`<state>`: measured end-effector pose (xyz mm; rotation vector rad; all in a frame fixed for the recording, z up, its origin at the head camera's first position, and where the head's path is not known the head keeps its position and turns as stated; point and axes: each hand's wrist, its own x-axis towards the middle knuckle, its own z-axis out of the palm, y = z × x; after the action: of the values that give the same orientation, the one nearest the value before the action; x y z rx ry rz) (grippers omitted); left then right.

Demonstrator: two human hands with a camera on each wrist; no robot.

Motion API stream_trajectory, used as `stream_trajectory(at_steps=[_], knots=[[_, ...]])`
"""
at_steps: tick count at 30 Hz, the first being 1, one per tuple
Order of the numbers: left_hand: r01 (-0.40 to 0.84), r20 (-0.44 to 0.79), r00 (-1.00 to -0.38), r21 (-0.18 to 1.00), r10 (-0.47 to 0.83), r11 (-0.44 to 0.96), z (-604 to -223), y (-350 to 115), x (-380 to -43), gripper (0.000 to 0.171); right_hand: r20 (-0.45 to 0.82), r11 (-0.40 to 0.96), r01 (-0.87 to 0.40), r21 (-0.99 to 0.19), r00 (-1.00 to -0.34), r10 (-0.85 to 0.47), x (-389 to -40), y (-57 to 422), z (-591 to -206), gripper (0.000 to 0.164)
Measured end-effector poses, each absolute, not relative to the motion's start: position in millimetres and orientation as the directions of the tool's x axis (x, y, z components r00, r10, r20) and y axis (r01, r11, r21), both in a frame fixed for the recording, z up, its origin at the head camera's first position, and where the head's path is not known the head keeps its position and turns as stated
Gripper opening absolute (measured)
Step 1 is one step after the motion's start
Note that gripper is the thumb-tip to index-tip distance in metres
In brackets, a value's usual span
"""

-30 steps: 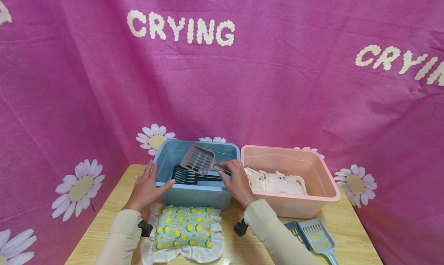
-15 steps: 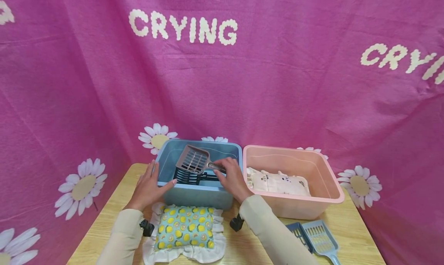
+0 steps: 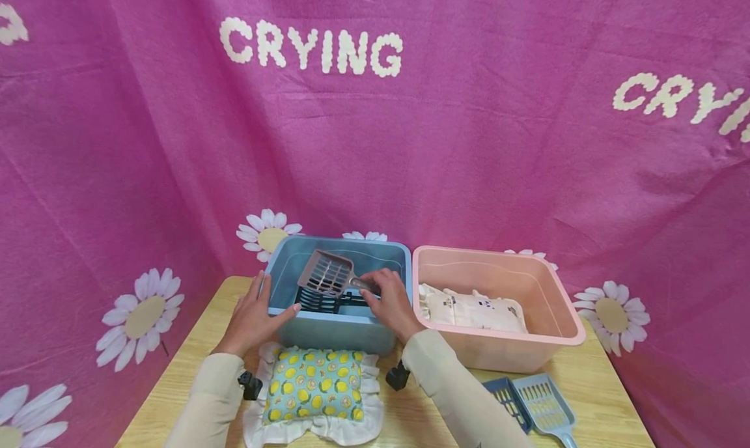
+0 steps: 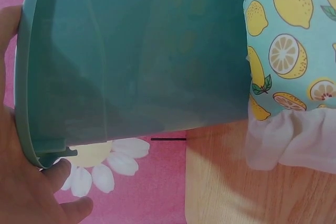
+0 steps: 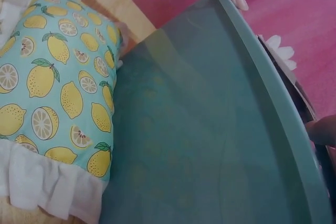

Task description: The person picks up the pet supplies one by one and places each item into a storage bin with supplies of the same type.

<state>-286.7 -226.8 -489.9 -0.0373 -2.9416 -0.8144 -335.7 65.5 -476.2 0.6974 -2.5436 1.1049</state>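
Blue plastic tub (image 3: 336,334), touched at its near left corner by a wide-spread left hand (image 3: 253,319); and pinched by the handle in the right hand (image 3: 391,303), grey-brown scoop (image 3: 335,275), reaching leftward between hands, over a black scoop (image 3: 331,303). Probably best: firm pinch, level blade, no snagging below.

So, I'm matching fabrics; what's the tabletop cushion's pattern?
The cushion has whole and cut lemons on turquoise, clearest in the right wrist view.

The long sleeves (image 3: 202,396) are plain cream and lightly creased. Beside each cuff (image 3: 426,353) sits a small, blocky black camera (image 3: 250,385).
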Motion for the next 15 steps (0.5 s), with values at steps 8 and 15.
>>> stream_trajectory(at_steps=[8, 15], knots=[[0.03, 0.088, -0.996, 0.518, -0.018, 0.855, -490.1, -225.7, -285.9, 0.111, 0.368, 0.623, -0.473, -0.623, -0.88, -0.3, -335.7, 63.5, -476.4, 0.021], [0.032, 0.089, -0.996, 0.525, -0.017, 0.85, -489.1, -226.1, -285.7, 0.111, 0.335, 0.65, -0.439, -0.621, -0.898, -0.286, -336.3, 62.5, -476.6, 0.021]])
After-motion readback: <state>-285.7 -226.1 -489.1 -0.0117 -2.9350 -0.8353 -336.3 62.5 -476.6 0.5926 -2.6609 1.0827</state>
